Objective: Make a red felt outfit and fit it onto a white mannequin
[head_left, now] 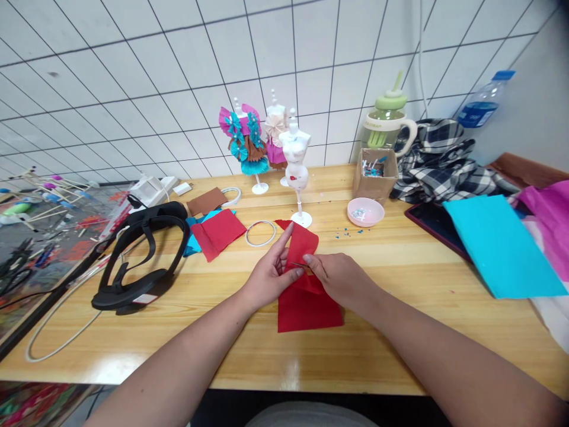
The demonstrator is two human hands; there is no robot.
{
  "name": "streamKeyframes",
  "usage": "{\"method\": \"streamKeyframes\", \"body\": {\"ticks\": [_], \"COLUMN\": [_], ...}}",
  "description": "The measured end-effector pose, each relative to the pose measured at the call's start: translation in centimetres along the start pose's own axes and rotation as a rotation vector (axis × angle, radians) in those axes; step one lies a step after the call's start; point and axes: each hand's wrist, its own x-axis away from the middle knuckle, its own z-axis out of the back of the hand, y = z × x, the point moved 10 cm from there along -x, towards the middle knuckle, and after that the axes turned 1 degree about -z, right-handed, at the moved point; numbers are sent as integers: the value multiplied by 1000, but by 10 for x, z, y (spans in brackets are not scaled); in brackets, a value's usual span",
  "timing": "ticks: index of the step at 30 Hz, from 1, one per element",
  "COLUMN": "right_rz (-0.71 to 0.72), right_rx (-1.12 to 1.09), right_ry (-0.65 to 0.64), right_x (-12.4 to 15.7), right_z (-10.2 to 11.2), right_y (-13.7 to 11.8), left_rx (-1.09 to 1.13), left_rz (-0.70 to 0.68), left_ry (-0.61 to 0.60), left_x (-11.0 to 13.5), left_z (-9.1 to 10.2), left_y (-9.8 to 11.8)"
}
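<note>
A red strip of fabric (pixel 306 299) lies on the wooden table (pixel 400 261) in front of me, its far end lifted. My left hand (pixel 271 270) pinches the fabric near its middle, index finger stretched along the raised part. My right hand (pixel 338 279) is closed beside it, pinching a thin needle (pixel 297 265) at the fabric between the two hands. A bare white mini mannequin (pixel 295 166) stands just beyond the fabric.
Two dressed mini mannequins (pixel 246 142) stand by the tiled wall. A white ring (pixel 260 233), red, teal and brown fabric pieces (pixel 217 232) and a black headset (pixel 142 255) lie left. A pink bowl (pixel 365 212), cardboard box (pixel 376 175), green cup, plaid cloth and teal sheet (pixel 502 246) sit right.
</note>
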Motion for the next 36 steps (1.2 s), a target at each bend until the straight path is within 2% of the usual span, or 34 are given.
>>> {"method": "streamKeyframes", "body": {"ticks": [14, 24, 33, 36], "right_rz": [-20, -13, -19, -28], "right_rx": [57, 21, -18, -32], "right_ry": [-34, -54, -48, -33], "right_x": [0, 0, -2, -2], "right_z": [-2, -4, -9, -1], "right_y": [0, 0, 1, 6], "left_rx": [0, -84, -72, -78], "left_rz": [6, 6, 39, 47], "left_ry": [-40, -73, -106, -89], "left_x": [1, 1, 2, 3], "left_z": [-5, -6, -10, -8], "left_y": [-3, -8, -12, -11]}}
